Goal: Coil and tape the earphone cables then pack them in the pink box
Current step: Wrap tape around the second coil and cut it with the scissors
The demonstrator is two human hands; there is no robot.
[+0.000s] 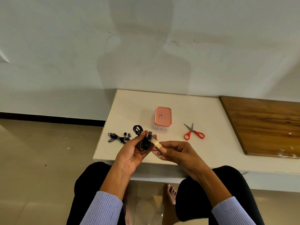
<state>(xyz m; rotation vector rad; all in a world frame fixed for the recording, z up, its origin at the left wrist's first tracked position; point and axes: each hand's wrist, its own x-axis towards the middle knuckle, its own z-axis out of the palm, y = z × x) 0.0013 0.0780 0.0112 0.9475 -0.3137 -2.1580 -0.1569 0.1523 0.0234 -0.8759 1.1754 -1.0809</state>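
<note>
My left hand [132, 153] grips a coiled black earphone cable [140, 140] above the near edge of the white table [211, 143]; the loops stick out above my fingers and an earbud shows at my fingertips. My right hand [177, 151] holds a roll of clear tape [158, 147] right beside the coil, with a strip of tape reaching to the cable. A second black earphone [119, 137] lies bundled on the table at the left. The pink box [162, 117] stands behind my hands with its lid on.
Red-handled scissors [194, 133] lie on the table right of the pink box. A wooden board [266, 125] covers the table's right end. The table's left edge drops to a tiled floor. My knees sit under the near edge.
</note>
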